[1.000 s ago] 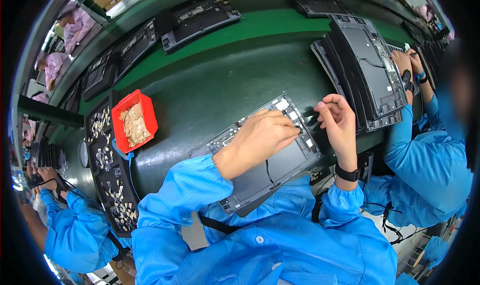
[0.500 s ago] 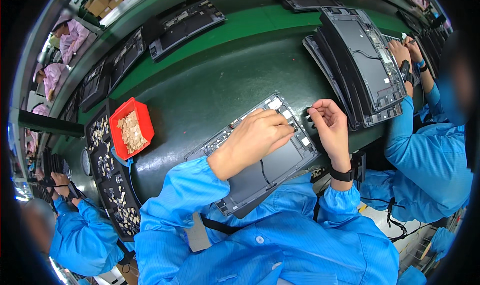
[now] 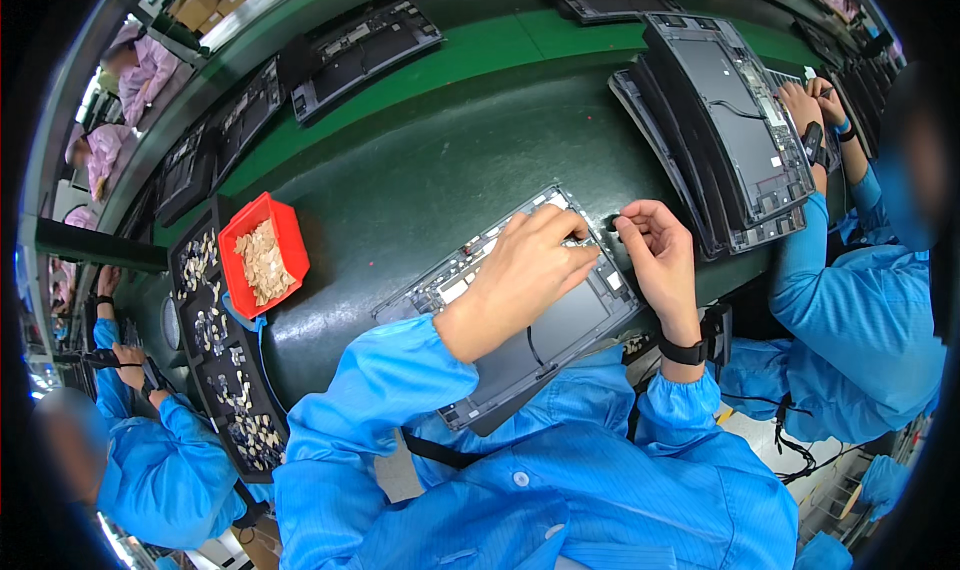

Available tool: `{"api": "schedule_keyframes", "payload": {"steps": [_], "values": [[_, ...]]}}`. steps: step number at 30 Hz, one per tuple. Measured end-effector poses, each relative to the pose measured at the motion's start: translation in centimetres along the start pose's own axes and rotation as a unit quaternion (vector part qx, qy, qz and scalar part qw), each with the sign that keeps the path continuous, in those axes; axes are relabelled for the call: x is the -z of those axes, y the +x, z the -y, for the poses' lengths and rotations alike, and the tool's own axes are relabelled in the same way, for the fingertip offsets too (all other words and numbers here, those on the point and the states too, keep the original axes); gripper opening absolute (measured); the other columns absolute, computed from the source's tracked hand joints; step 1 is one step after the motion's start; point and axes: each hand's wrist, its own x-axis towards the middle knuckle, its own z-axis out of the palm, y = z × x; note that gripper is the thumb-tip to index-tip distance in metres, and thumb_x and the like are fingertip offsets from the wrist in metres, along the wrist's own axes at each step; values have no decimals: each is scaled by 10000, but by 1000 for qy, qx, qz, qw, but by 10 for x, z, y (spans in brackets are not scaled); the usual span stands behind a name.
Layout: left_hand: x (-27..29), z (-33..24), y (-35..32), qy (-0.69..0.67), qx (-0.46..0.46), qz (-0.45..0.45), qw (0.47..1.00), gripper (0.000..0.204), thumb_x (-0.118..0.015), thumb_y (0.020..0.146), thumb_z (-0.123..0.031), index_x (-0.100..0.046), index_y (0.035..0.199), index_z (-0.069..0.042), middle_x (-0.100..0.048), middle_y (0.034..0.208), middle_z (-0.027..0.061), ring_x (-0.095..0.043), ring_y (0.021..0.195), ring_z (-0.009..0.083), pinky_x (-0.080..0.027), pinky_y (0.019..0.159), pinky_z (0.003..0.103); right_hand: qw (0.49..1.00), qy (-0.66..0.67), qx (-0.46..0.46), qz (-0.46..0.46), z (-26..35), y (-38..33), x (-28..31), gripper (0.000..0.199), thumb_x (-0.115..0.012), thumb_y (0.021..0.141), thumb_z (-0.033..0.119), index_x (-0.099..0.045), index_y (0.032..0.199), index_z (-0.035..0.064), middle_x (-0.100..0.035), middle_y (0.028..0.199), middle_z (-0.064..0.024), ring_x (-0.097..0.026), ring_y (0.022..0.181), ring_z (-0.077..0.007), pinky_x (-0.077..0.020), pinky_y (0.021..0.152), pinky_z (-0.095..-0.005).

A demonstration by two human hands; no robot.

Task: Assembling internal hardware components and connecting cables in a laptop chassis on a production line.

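The left hand (image 3: 522,275), fingers bent, has shifted rightward over the device panel (image 3: 570,327) at the desk's (image 3: 430,180) edge. The right hand (image 3: 660,260) stays half-curled beside it; what either holds, I cannot tell.

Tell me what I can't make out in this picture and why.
In the head view:
Open device area under the left hand: covered by that hand.
Dark item near the right hand: too small to identify.
Small parts in the black tray: too tiny.
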Motion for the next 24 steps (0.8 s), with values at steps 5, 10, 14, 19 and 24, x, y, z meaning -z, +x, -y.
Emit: {"api": "schedule_keyframes", "payload": {"steps": [5, 10, 14, 19, 24], "values": [[4, -33, -22, 166, 33, 35, 985, 941, -650, 772, -750, -643, 1333, 5, -524, 1489, 189, -343, 1492, 383, -149, 1188, 693, 973, -226, 16, 37, 30, -12, -5, 148, -654, 975, 130, -709, 1001, -5, -682, 894, -101, -660, 783, -176, -508, 692, -300], [-42, -57, -66, 208, 58, 35, 976, 845, -714, 838, -374, -442, 1421, 173, -396, 1526, 364, -350, 1479, 450, -259, 1237, 510, 912, -390, 119, 50, 45, -43, -12, 188, -618, 979, 163, -657, 993, -20, -625, 965, -194, -609, 958, -399, -483, 832, -447], [-32, -54, -70, 164, 46, 5, 985, 734, -660, 840, -238, -451, 1402, 185, -450, 1490, 354, -386, 1454, 460, -282, 1230, 509, 951, -296, 49, 78, 31, -41, -13, 192, -616, 1004, 172, -609, 1047, -15, -624, 871, -162, -611, 791, -279, -494, 736, -378], [-11, -44, -73, 71, 25, 4, 997, 776, -719, 848, -295, -446, 1420, 153, -444, 1491, 350, -409, 1443, 446, -301, 1220, 506, 973, -163, -24, 163, 33, -27, -6, 160, -553, 1058, 168, -601, 1005, 25, -566, 795, 13, -509, 744, -57, -409, 635, -250], [30, 2, -54, 58, -39, 21, 997, 753, -686, 898, -464, -479, 1430, 27, -629, 1264, 322, -612, 1228, 416, -470, 1056, 502, 967, 137, -152, 155, 35, -21, -30, 156, -568, 1048, 182, -608, 1136, 60, -614, 816, 30, -547, 662, -27, -416, 539, -214]]}}
